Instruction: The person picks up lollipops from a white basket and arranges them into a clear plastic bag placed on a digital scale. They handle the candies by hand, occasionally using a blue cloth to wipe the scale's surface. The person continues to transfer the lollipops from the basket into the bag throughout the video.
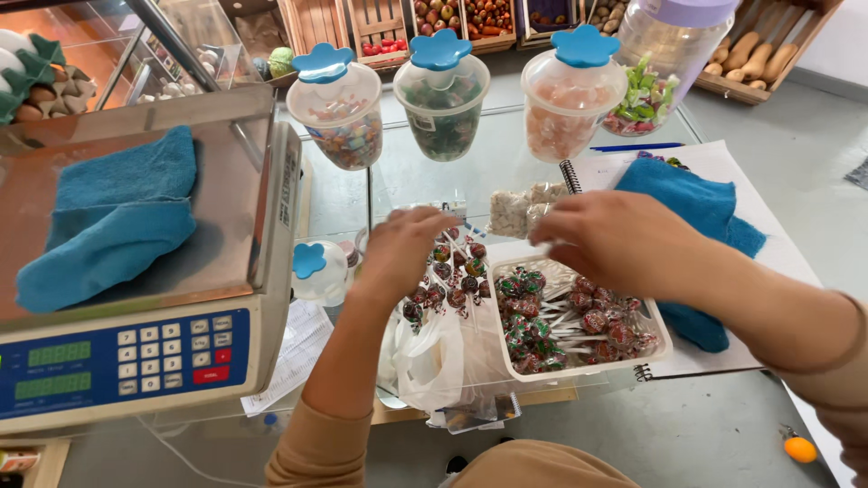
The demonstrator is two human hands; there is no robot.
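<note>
Nearest the camera, two forearms in tan sleeves reach forward over a glass counter. At the near left stands a weighing scale with a blue keypad panel, and a folded blue towel lies on its steel pan. Between the arms sits a white plastic tray filled with wrapped lollipops, red and green heads on white sticks, with a crumpled clear plastic bag just beside its left edge. The left hand rests with curled fingers on a second heap of lollipops lying loose left of the tray; whether it pinches one cannot be told. The right hand hovers palm down over the tray's far rim, fingers bent and closed toward the thumb, though what they hold, if anything, is hidden. Under the right forearm lies a second blue cloth on a spiral notebook, with a blue pen beyond. A small bag of pale sweets lies just past the hands. Farther back three clear candy jars with blue flower-shaped lids stand in a row: the left jar, the middle jar and the right jar. Behind them a larger jar with a lilac lid, then wooden crates of produce.
</note>
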